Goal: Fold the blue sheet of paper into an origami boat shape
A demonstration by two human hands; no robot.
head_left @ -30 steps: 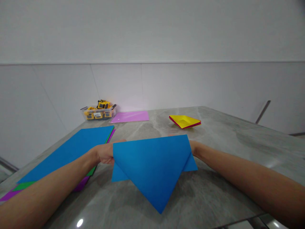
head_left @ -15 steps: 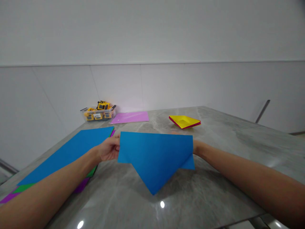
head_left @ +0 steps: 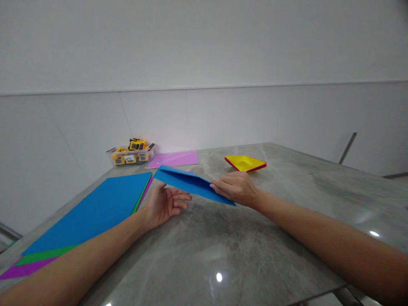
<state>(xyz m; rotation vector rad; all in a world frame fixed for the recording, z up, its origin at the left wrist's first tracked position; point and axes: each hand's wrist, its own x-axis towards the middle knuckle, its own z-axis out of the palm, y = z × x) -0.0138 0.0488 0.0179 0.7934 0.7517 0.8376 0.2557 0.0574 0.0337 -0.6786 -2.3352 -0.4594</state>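
Observation:
A folded blue paper (head_left: 188,182) is tilted nearly flat above the table, its left end higher than its right. My right hand (head_left: 234,187) is closed on the paper's right part, fingers wrapped over its edge. Below the paper's left end is my left hand (head_left: 165,204), palm turned up and fingers apart; its thumb is by the paper's lower edge, and whether it touches cannot be made out.
Large blue sheets (head_left: 95,208) lie over green and purple ones at the left. Farther back are a clear box (head_left: 130,158) of yellow toy vehicles, a pink sheet (head_left: 175,159) and a folded yellow and red paper (head_left: 245,162). The grey table (head_left: 255,263) has its edge at the lower right.
The blue paper has turned from facing me to nearly edge-on. My right hand has come from behind it to its near side. My left hand has opened and moved below it.

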